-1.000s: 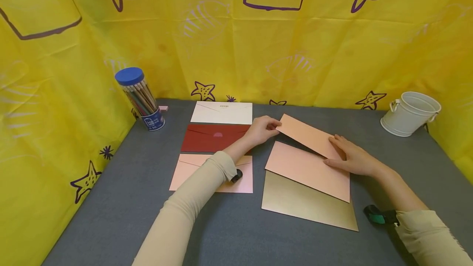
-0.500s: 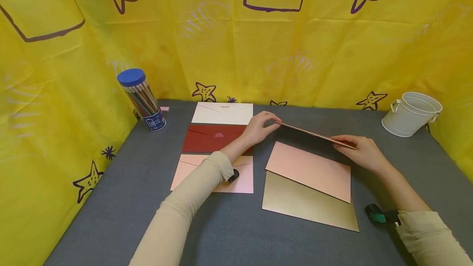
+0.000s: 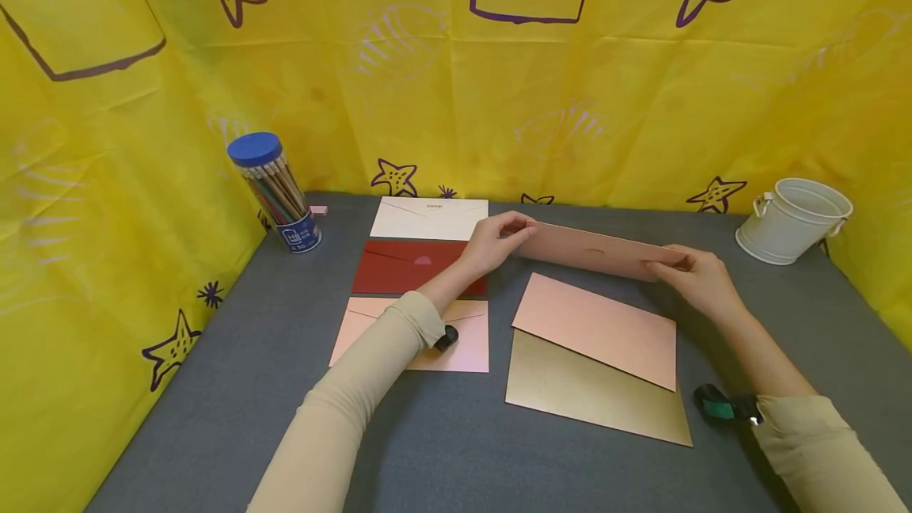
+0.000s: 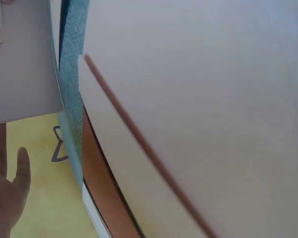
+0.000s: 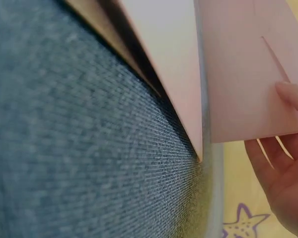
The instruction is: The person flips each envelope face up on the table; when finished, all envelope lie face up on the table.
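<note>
Both hands hold a pink envelope [image 3: 584, 248] up on its long edge above the back of the table, its flap side facing me. My left hand [image 3: 492, 245] pinches the left end between thumb and fingers. At the other end my right hand [image 3: 701, 279] has its thumb on the near face [image 5: 243, 94] and its fingers behind. In front lies a second pink envelope [image 3: 598, 331], flap out of sight, overlapping a gold envelope [image 3: 580, 386]. To the left, a white envelope [image 3: 427, 220], a red envelope [image 3: 392, 266] and another pink envelope [image 3: 363, 327] lie in a column, partly covered by my left arm.
A tub of pencils [image 3: 274, 188] with a blue lid stands at the back left, beside a small pink eraser-like block [image 3: 318, 210]. At the back right is a white metal bucket [image 3: 791, 220]. Yellow patterned cloth [image 3: 456, 117] hangs behind the grey table [image 3: 442, 450].
The held envelope was tilted plain side up, then edge-on, and now stands with its flap side toward me. My right fingers have shifted along its right end. The other envelopes stay put.
</note>
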`<state>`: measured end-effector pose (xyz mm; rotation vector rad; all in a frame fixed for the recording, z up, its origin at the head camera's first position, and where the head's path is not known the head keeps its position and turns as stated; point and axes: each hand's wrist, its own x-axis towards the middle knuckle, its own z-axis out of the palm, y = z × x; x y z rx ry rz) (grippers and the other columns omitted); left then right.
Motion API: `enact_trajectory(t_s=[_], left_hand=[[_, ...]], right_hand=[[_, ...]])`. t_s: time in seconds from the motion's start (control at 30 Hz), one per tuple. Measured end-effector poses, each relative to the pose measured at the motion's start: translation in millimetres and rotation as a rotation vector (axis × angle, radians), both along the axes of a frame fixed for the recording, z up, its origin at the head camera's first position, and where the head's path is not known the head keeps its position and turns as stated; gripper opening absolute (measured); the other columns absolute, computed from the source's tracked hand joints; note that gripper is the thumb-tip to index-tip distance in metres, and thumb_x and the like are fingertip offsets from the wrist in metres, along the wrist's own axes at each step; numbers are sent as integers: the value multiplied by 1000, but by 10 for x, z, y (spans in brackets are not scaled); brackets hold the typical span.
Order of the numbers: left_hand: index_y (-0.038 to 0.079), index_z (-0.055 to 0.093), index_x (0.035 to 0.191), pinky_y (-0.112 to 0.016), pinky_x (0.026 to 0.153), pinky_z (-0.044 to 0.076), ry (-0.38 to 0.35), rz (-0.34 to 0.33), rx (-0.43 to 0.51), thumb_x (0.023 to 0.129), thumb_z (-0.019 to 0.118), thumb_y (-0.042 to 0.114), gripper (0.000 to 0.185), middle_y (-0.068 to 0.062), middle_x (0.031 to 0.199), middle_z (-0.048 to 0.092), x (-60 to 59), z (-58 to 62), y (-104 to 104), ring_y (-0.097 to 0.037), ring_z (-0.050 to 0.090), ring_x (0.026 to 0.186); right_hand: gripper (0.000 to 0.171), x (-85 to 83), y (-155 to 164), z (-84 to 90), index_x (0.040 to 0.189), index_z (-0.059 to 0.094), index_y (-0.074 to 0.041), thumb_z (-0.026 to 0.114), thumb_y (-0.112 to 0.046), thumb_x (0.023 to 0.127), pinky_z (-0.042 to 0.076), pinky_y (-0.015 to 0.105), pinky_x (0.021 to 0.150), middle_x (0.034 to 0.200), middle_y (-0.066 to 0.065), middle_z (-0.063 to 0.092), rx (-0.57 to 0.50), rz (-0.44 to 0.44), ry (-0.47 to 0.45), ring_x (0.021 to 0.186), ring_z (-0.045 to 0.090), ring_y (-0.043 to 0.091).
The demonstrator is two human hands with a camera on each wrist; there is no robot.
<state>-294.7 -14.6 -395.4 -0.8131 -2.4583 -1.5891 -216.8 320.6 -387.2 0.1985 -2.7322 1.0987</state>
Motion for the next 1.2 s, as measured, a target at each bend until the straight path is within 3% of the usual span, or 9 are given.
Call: enact_trajectory(t_s=[0.1,0.23,0.57,0.73,0.97,1.1,1.2], left_hand=[[8,71,111,-21,85,50,-16,3,2,94,66,21,22,-3,103,72,-20,-11,-4,-14,64,95],[7,71,112,-22,84,51,-45,24,-52,94,66,22,23,-5,106,71,-42,-29,-6,-16,65,97],[9,70,115,-30,87,48,-105,85,-390,97,62,22,24,-5,111,69,-11,-41,-8,-19,60,99],[8,71,113,-33,88,48,-119,88,-471,97,62,22,23,-7,108,69,0,-38,-18,-21,60,97],[6,69,115,-32,88,49,-122,132,-412,98,60,20,24,-9,109,69,-35,-52,-40,-23,61,100],[3,67,119,-29,85,50,-183,171,-314,98,60,16,26,-11,109,69,-38,-36,-60,-23,62,99],[2,64,123,-27,77,52,-232,198,-245,97,60,12,28,-12,104,70,-42,-34,-77,-23,66,90]], right_hand=[[35,-24,12,-13,109,68,3,70,-27,91,46,16,59,86,-2,67,4,-11,-31,71,54,-1],[39,-51,33,-48,110,69,3,68,-32,92,46,19,61,89,7,69,29,-1,-94,74,54,2],[44,-122,75,-156,114,66,3,67,-35,93,46,29,69,99,17,70,127,45,-153,83,57,21],[42,-176,66,-178,109,66,2,68,-36,92,46,38,72,91,15,69,205,47,-136,84,58,29],[48,-246,-18,-151,106,66,2,68,-43,90,45,36,68,92,15,68,178,16,-180,85,56,31],[54,-299,-76,-136,112,63,2,67,-47,90,44,32,66,96,16,66,136,-16,-215,85,55,29],[59,-348,-118,-138,120,59,3,67,-47,90,47,31,69,103,20,66,76,-26,-243,86,60,29]])
